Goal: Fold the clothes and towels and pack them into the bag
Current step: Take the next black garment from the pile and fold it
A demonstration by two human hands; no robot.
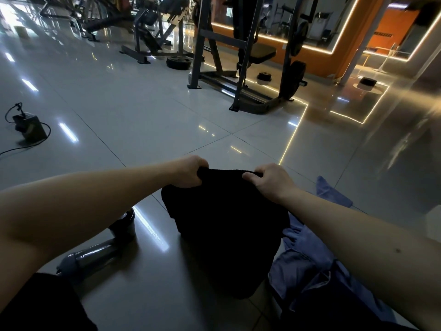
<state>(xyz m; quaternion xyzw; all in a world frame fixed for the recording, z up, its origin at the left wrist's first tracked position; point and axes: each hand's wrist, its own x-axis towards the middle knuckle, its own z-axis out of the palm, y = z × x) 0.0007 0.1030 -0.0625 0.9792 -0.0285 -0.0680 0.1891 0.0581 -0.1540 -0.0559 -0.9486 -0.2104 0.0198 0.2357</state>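
Two pieces of fabric are in my view, and neither is folded yet. Across the glossy grey tiled floor I see no bag, so I judge packing hasn't begun. The thick black terry cloth hangs in front of me, lower end down near the tiles. This looks like the very start of its first fold. The crumpled blue cotton garment lies just to its right, no hand on it. A dark cylindrical bottle lies at left. My left hand and right hand each pinch the black cloth's top edge, fingers curled tight.
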